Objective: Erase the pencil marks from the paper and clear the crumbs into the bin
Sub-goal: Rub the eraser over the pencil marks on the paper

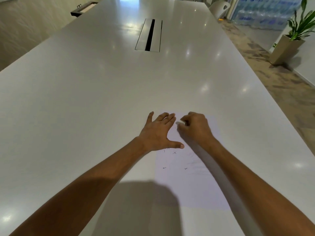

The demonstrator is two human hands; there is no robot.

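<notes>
Paper: your thin white rectangular sheet of paper lies flat on the glossy white worktop, near you and right of centre, its far end under both hands.
Eraser: a small white block eraser sits at the paper's far end, only its tip showing past your fingers.
Right hand: your right hand is curled in a pinch grip on the eraser, pressing its tip down to the sheet.
Left hand: your left hand holds nothing; it lies flat with fingers spread, on the paper's far left edge, thumb stretched across the sheet.
Marks: small dark pencil marks, crosses and ticks, show just nearer than your thumb and further down the middle of the page, so most of the erasing looks still ahead.
Technique: keep the flat hand close beside the eraser, since a sheet this thin will likely buckle or crease if it is rubbed unsupported. Use short strokes running away from the anchoring hand, with light pressure.
Next: shift the anchor hand nearer as you work toward the closer marks.
Surface: the worktop is smooth and reflective, so you should expect the paper to slide easily and the crumbs to sweep cleanly.
Crumbs: too small to make out.
Bin: no bin is in view; a potted green plant in a tan square planter stands on the floor far right.
</notes>
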